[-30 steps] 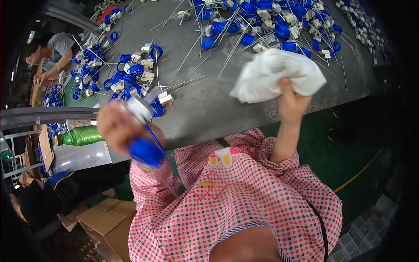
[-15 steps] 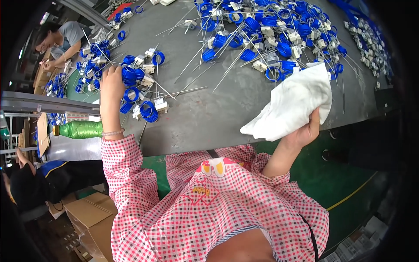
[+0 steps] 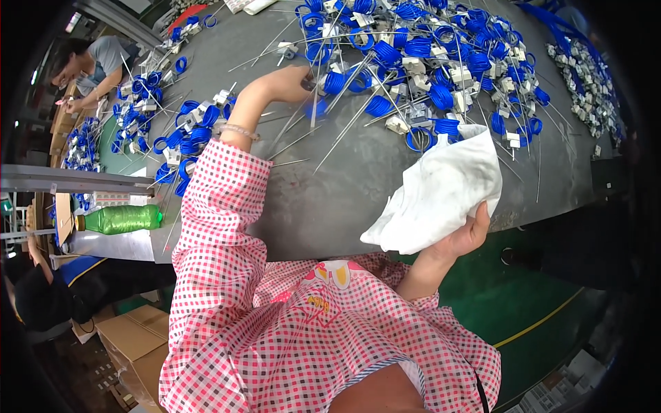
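Observation:
My left hand [image 3: 290, 84] reaches over the table to the near left edge of a large pile of blue coiled parts [image 3: 418, 48], which carry pale blocks and thin metal rods. Its fingertips are smeared and partly hidden. A blurred blue coil [image 3: 316, 108] shows just below them; whether the fingers hold it is unclear. My right hand [image 3: 463, 242] is closed around a crumpled white cloth [image 3: 451, 189] with grey smudges, held above the table's near edge. A smaller group of the same coiled parts [image 3: 196, 131] lies to the left, beyond my left sleeve.
A green bottle [image 3: 124, 219] lies on its side at the left, below a metal rail [image 3: 82, 177]. More coiled parts [image 3: 582, 89] are heaped at the far right. Another person [image 3: 103, 65] works at the far left. Cardboard boxes [image 3: 141, 337] stand at lower left.
My left hand has left the smaller group and moved right and away from me to the large pile. My right hand, still gripping the cloth, appears slightly lower and further left.

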Tool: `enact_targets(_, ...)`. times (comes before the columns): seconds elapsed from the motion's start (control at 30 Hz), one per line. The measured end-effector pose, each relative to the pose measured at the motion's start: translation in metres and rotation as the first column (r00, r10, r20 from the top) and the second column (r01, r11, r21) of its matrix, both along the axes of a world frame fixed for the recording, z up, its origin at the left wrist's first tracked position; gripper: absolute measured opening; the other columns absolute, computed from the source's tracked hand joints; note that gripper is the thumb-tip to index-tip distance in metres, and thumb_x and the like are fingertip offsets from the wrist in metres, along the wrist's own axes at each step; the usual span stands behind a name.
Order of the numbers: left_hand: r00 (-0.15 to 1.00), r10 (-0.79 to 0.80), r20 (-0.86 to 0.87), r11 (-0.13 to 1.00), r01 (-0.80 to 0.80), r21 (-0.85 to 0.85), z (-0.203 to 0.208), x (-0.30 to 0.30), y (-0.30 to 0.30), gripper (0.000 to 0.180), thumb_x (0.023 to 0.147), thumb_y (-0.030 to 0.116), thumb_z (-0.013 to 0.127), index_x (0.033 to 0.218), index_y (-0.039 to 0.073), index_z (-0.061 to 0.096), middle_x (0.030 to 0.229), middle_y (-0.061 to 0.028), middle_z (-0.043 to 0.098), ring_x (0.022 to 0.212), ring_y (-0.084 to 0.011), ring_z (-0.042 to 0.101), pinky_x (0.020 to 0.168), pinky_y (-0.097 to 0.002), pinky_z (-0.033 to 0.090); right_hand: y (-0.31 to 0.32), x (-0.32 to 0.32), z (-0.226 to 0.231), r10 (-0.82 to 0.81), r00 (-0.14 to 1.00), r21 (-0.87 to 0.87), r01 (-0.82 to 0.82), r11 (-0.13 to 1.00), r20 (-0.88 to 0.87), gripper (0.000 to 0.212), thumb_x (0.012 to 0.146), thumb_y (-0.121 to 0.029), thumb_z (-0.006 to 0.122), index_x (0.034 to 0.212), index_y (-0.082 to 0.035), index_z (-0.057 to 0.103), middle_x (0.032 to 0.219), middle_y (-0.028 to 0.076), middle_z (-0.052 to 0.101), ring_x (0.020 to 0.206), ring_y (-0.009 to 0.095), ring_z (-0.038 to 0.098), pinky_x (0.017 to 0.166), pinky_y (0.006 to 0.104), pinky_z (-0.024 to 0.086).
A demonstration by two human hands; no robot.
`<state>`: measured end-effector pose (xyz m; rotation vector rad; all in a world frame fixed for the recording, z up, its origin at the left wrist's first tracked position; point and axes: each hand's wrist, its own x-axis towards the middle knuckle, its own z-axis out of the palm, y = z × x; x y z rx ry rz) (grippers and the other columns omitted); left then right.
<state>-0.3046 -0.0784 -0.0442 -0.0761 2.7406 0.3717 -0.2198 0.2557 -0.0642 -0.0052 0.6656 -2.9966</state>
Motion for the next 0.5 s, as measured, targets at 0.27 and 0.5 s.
enact_targets(0.27, 0.887, 0.017, -0.461, 0.954, 0.123, 0.273, -0.027, 0.016, 0.014, 0.068, 0.063, 0.030, 0.068, 0.115, 0.000, 0.038, 0.112, -0.0186, 0.044, 0.101, -0.0303, 0.045, 0.085, -0.0350, 0.037, -0.002, -0.009, -0.004, -0.012, 0.999, 0.038, 0.011, 0.999, 0.037, 0.051, 0.079, -0.028, 0.039, 0.120, 0.001, 0.032, 0.119, 0.017, 0.040, 0.109, 0.031, 0.041, 0.092, 0.0438, 0.032)
enact_targets(0.5, 0.934, -0.008, -0.356, 0.975, 0.087, 0.205, -0.009, 0.065, 0.043, 0.049, 0.061, 0.031, 0.067, 0.096, 0.001, 0.052, 0.090, -0.0172, 0.053, 0.085, -0.0338, 0.051, 0.072, -0.0366, 0.042, -0.005, -0.005, 0.003, -0.002, 1.000, 0.000, 0.002, 1.000, 0.019, 0.049, 0.081, -0.029, 0.038, 0.120, 0.000, 0.033, 0.119, 0.016, 0.040, 0.109, 0.031, 0.041, 0.092, 0.0439, 0.032)
